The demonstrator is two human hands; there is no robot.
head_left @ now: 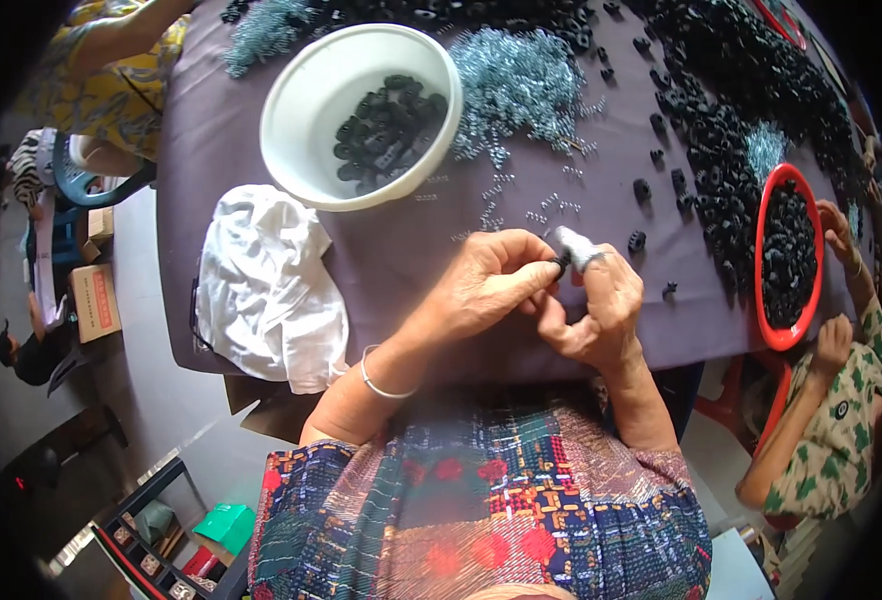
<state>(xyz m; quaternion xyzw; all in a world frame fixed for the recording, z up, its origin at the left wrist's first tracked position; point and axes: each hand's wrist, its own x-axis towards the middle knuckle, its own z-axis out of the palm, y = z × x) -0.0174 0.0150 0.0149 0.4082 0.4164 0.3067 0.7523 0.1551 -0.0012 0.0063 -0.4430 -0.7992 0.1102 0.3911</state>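
Over the near part of the table, my left hand (486,285) pinches a small black plastic part (563,262) between thumb and fingertips. My right hand (606,305) meets it there, fingers curled in and the index finger wrapped in white tape (578,246). Whatever the right fingers grip is too small or hidden to name. Just beyond the hands lie loose small metal springs (551,207), with a large heap of springs (521,85) farther off. A white basin (286,125) holding black plastic parts (391,135) stands beyond my left hand.
A crumpled white cloth (271,290) lies left on the dark tablecloth (416,240). Black parts (706,140) are heaped along the right, beside a red basin (764,285) full of them. A person's hand (839,235) is near that basin; another person (111,60) sits far left.
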